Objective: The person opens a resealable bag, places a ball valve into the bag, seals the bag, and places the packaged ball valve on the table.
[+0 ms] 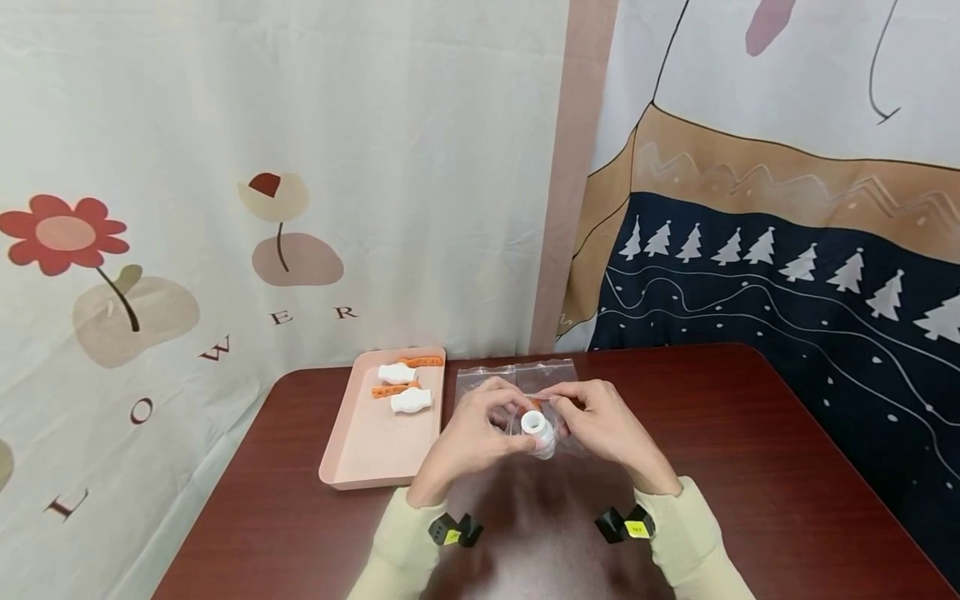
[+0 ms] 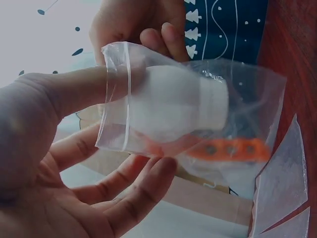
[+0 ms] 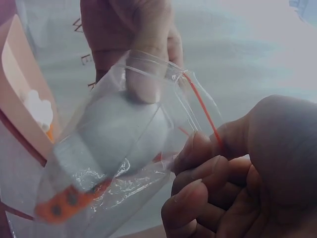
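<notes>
A clear zip bag (image 2: 247, 94) holds a white plastic valve (image 2: 173, 99) with an orange handle (image 2: 228, 149). The left hand (image 1: 480, 427) grips this bag at its mouth. Its thumb reaches inside against the white body, while fingers (image 2: 143, 191) support the outside from beneath. At the opposite side of the mouth, the right hand (image 1: 600, 421) pinches the bag's edge, where a red seal line (image 3: 203, 106) shows. From the head view, the valve's round white opening (image 1: 534, 422) faces up between both hands.
Left of the hands lies a pink tray (image 1: 375, 458) with two white valves (image 1: 411, 401) and their orange handles (image 1: 393, 389). More flat clear bags (image 1: 480, 377) lie on the dark red table (image 1: 697, 400) behind the hands. A printed curtain (image 1: 420, 167) hangs beyond the table.
</notes>
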`<action>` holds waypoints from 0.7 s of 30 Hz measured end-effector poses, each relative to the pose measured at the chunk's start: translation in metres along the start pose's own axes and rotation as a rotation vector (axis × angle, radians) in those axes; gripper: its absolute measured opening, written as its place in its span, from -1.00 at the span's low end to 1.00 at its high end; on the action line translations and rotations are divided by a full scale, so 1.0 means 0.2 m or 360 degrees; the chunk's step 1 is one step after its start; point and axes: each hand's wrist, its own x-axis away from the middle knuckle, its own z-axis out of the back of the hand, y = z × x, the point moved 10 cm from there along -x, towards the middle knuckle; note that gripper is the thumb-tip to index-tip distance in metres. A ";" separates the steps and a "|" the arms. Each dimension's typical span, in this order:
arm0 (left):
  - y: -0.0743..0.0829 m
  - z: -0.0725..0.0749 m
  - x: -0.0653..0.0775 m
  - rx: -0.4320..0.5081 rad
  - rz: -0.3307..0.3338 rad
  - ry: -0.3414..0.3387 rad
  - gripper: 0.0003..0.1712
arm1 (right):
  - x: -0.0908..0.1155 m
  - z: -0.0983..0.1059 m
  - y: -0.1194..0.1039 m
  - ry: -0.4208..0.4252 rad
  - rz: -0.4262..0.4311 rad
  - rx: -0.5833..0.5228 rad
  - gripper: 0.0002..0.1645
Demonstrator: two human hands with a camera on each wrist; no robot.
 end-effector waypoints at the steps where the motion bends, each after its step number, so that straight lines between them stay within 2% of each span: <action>1: -0.01 -0.01 0.00 -0.0020 0.0014 -0.0017 -0.68 | 0.00 0.00 -0.01 -0.0003 0.0010 0.0009 -0.70; 6: -0.01 -0.01 0.00 -0.0063 0.0014 -0.0065 -0.73 | 0.00 -0.02 -0.01 -0.0040 0.0016 0.0017 -0.70; 12: 0.02 0.03 0.01 0.0054 -0.0046 0.0071 -0.84 | 0.01 -0.04 -0.02 -0.0094 0.0019 -0.0020 -0.69; 16: 0.03 0.06 0.01 0.0026 -0.0099 0.0160 -0.81 | 0.02 -0.05 -0.05 -0.0129 0.0104 -0.0003 -0.73; 21: 0.06 0.06 0.01 -0.0098 -0.0188 0.0092 -0.91 | 0.03 -0.05 -0.11 -0.0141 0.0258 0.0060 -0.73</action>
